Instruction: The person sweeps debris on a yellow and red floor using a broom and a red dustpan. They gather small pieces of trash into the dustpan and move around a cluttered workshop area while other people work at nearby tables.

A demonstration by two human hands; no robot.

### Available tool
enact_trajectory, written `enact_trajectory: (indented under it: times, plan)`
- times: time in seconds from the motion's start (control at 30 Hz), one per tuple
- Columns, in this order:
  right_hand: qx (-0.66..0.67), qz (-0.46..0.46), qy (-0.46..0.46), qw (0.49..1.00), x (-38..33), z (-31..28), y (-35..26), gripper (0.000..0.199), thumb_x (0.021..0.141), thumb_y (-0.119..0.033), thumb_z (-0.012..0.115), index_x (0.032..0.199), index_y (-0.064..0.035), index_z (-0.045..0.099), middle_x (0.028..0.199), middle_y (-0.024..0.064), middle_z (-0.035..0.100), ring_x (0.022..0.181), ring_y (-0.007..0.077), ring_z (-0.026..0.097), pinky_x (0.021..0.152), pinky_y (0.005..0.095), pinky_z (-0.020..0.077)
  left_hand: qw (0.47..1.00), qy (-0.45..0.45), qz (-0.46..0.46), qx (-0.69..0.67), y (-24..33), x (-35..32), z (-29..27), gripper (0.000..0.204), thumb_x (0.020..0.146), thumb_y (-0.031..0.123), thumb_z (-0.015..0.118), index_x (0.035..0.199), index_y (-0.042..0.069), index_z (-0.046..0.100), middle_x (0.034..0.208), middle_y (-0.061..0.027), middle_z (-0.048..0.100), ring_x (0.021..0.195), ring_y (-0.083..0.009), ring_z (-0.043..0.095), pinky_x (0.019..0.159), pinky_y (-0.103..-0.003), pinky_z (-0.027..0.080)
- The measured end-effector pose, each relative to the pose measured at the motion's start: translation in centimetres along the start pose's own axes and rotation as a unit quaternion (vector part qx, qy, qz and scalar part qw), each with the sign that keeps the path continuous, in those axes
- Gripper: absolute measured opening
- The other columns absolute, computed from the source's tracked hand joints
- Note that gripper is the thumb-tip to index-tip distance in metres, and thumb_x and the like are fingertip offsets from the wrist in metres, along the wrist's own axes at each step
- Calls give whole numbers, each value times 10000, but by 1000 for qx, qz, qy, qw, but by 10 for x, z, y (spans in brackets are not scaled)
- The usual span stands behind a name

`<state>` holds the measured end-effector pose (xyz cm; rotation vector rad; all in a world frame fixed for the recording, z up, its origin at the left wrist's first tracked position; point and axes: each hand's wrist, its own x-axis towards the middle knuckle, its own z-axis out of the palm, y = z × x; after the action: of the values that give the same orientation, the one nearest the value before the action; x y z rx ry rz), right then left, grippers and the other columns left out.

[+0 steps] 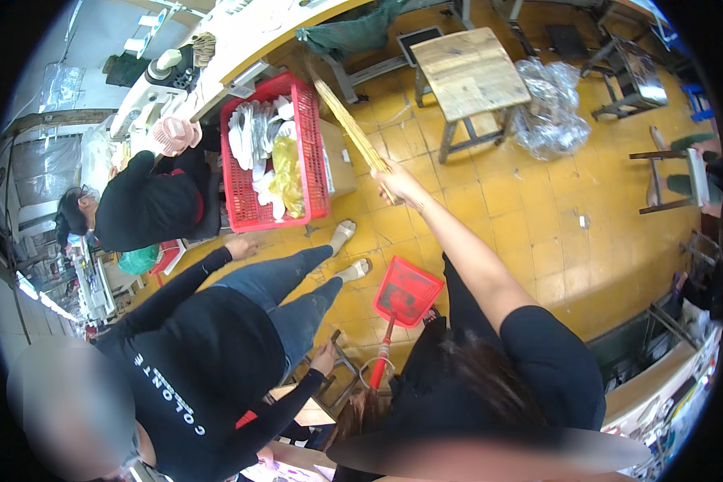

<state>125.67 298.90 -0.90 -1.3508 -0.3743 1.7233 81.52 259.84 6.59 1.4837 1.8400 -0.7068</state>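
My right arm stretches forward, and my right hand [400,185] is closed round the near end of a straw-coloured stick broom [347,122]. The broom slants away to the far left, its thin tip reaching beside a red basket and under the worktable. A red dustpan [407,291] lies on the floor in front of me, dark dirt marks on its pan. Its red handle [381,361] runs back toward my body, where its end is lost near my dark clothing. My left hand does not show.
A red basket [320,181] of white pieces and a yellow bag stands by a cardboard box [337,159]. A co-worker in jeans [293,301] stands at left; another sits at a sewing machine [149,100]. Ahead are a wooden stool [470,68] and clear plastic bags [553,108].
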Motion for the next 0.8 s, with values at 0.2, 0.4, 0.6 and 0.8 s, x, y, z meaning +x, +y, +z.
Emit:
enact_trajectory:
  times: [0.2, 0.4, 0.6, 0.8]
  plan:
    - [-51, 148, 75, 985, 179, -9, 4, 287, 855, -295, 519, 1021, -61, 501, 609, 68, 506, 445, 152, 518, 368, 312, 434, 989, 18, -93, -115, 57, 10, -36, 347, 858, 345, 481, 833, 40, 645, 761, -153, 608, 723, -312, 565, 693, -413, 411]
    - [-341, 179, 120, 915, 123, -100, 82, 387, 841, -398, 471, 1089, -107, 530, 715, 127, 620, 532, 216, 601, 539, 373, 486, 986, 27, -93, -135, 84, 17, -57, 341, 841, 346, 526, 828, 35, 664, 800, -202, 585, 787, -336, 544, 732, -424, 398]
    - [-283, 217, 120, 926, -35, -163, 114, 373, 849, -396, 487, 1050, -84, 527, 721, 121, 595, 474, 189, 560, 481, 351, 468, 988, 93, -47, -118, 100, 40, -89, 330, 829, 340, 561, 823, 31, 677, 822, -240, 567, 840, -362, 527, 766, -434, 389]
    - [92, 279, 121, 948, -196, -114, 78, 237, 863, -251, 550, 1019, -99, 456, 574, 30, 469, 386, 114, 454, 331, 269, 386, 988, 119, 3, -98, 113, 66, -124, 302, 837, 288, 534, 800, 14, 656, 665, -184, 570, 696, -300, 557, 656, -399, 423]
